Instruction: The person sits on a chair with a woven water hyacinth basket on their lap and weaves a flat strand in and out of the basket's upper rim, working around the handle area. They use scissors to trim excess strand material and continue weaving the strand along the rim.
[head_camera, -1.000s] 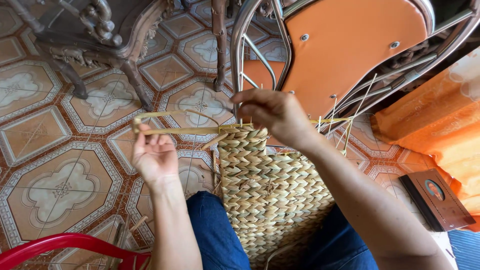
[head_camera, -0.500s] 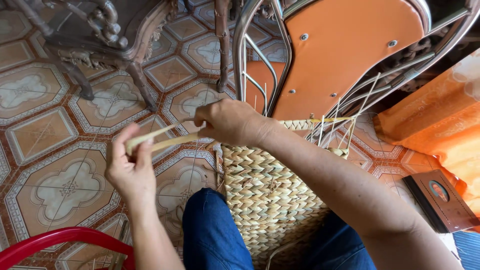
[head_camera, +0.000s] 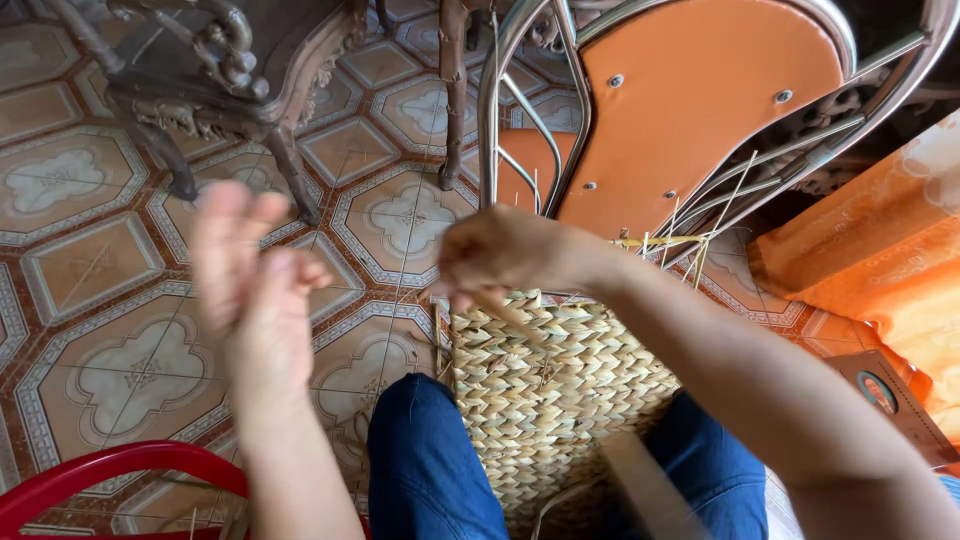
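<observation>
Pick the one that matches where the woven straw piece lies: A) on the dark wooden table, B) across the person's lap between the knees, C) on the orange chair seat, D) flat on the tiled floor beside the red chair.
B: the woven straw piece rests between the blue-trousered knees, under the right hand.

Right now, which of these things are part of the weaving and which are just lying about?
In use: woven mat, loose straw strands, left hand, right hand.

Lying about: orange metal chair, carved wooden furniture, red plastic rim, orange cloth, small brown box.
</observation>
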